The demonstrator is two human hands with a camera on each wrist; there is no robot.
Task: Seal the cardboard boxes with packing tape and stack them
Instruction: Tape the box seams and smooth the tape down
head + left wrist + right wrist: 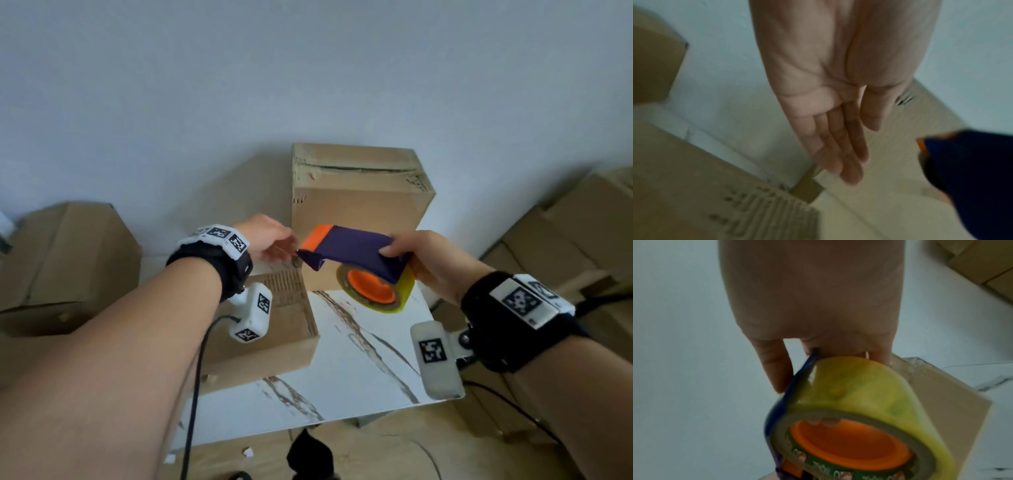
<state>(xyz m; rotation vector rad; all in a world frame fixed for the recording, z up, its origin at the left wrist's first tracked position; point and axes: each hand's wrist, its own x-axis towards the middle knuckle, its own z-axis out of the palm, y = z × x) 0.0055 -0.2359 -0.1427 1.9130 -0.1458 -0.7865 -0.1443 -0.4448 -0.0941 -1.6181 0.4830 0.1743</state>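
Pale blue-grey wall (239, 85) fills the background, with brown cartons (65, 260) piled on the floor at both sides. Against the wall stands a white marble-patterned table (359, 359). At its back sits a tall cardboard box (356, 202), its top flaps closed along a dark seam. Just beside it on the left lies a lower cardboard box (270, 329), with printed rows of marks on its top.

Both forearms reach forward over the table, each wrist wrapped in a black strap carrying white marker blocks. The right hand (431, 263) is held above the table's right part, in front of the tall box, and grips a tape dispenser (356, 251) with a dark blue body and an orange front end. Its thumb lies on the blue top, and in the right wrist view the fingertips (824, 422) show inside the orange core, curled round the roll of yellowish clear packing tape (376, 291) from beneath.

The left hand (267, 241) hovers over the far end of the lower box, right at the dispenser's front tip. In the left wrist view its fingers (838, 146) are straight and together, the palm open, holding nothing. Whether it touches the dispenser or a tape end I cannot tell.
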